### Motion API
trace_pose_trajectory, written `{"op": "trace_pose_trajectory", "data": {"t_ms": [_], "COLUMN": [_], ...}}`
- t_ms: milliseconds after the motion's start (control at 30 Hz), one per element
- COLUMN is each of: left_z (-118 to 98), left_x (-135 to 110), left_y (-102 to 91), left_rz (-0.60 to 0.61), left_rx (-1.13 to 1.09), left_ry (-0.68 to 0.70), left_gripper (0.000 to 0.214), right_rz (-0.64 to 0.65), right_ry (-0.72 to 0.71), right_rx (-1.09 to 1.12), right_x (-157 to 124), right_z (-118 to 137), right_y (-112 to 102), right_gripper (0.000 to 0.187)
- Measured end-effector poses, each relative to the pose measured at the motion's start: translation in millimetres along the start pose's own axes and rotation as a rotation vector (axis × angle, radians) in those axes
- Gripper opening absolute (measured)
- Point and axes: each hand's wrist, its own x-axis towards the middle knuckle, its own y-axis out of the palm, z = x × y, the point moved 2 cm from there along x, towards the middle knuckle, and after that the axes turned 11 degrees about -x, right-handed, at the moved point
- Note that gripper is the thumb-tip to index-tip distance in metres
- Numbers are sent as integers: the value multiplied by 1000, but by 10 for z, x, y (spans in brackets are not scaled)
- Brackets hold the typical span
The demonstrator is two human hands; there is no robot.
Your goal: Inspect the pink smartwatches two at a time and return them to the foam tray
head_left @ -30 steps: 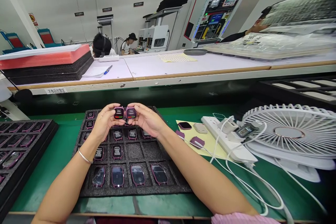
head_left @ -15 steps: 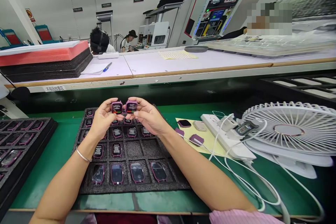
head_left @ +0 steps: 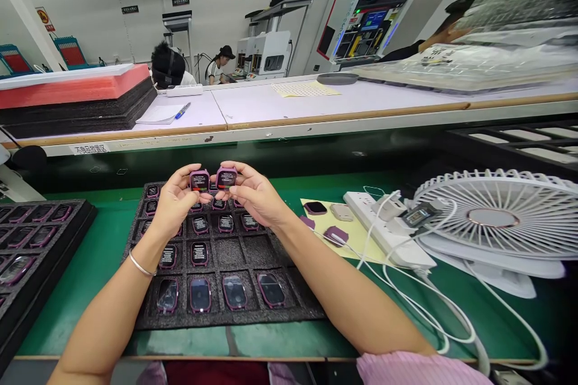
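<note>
A purple watch body is gripped in the left hand [head_left: 174, 204] between thumb and fingertips. This left watch body [head_left: 199, 180] is held raised, with its lit screen turned toward the camera. A second one, the right watch body [head_left: 226, 178], is pinched in the same way by the right hand [head_left: 255, 198]. The two pieces are held side by side, just apart, above the far end of a black foam tray [head_left: 228, 317]. A thin bracelet [head_left: 141, 265] is worn on the left wrist.

Under the hands, more watch bodies are seated in the tray's cells, some with lit text screens. Those in the nearest row [head_left: 235, 292] are dark and glossy, and one cell in the middle is seen bare. The tray is laid on a green surface [head_left: 108, 264]. A second foam tray [head_left: 87, 219], also filled, is placed at the left. To the right, loose watch bodies are laid on a yellow sheet [head_left: 361, 246], next to a white power strip [head_left: 383, 237] with cables plugged in. A white fan [head_left: 501, 222] is laid flat beyond it.
</note>
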Motion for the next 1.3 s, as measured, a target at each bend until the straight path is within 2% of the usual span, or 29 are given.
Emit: {"op": "trace_pose_trajectory", "data": {"t_ms": [467,1300], "left_z": [4,30], "left_x": [2,16], "left_y": [21,23], "left_rz": [-37,-19], "left_rx": [64,54], "left_ry": [76,104], "left_gripper": [51,50], "right_rz": [41,64], "right_ry": [-27,-69], "right_rx": [-42,-50], "right_x": [9,9], "right_z": [-83,-106], "right_y": [2,-7], "right_gripper": [46,49]}}
